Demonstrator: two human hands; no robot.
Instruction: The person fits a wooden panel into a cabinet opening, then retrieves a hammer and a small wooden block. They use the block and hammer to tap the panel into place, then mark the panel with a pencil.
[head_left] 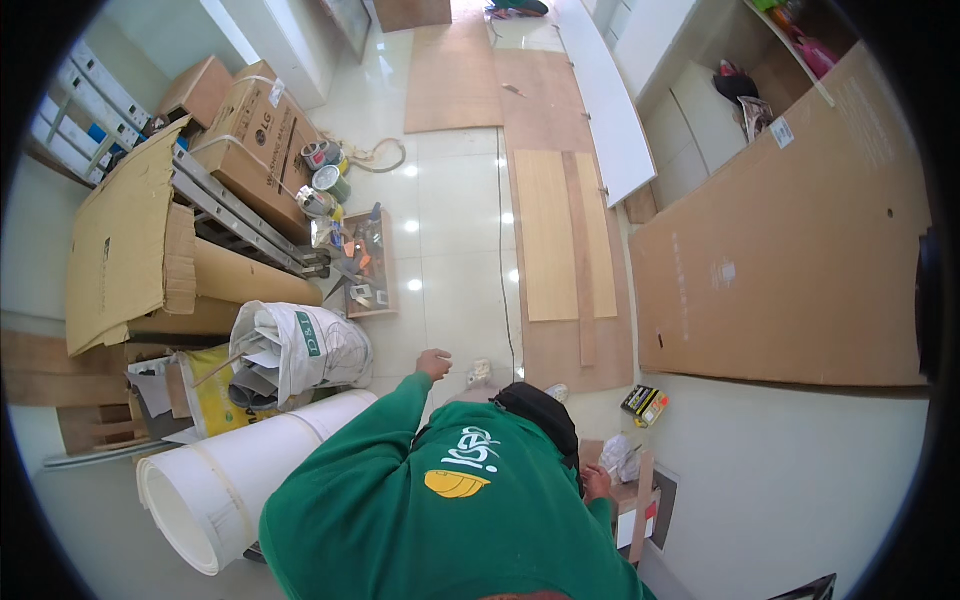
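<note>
Ahead of my green-sleeved left arm, my left hand (434,364) is held out over the tiled floor, fingers loosely bent apart, with nothing visible in it. It is nearest to a white sack (335,355) of scraps. My right hand (596,483) is low at my right side, its fingers bent together; whatever they hold is hidden. Close beside it are a clear plastic bag (621,462) and an upright wooden strip (642,500). A yellow-and-black box (645,405) rests on the floor farther right. My shoes show past my dark trousers (540,415).
To the left stand a white roll (255,460), a wooden tool tray (391,285), paint cans (330,183), a ladder (235,215) and cardboard boxes (260,140). Ahead, wooden boards (545,240) cover the floor beside a cable (502,260). A large cardboard sheet (790,270) fills the right.
</note>
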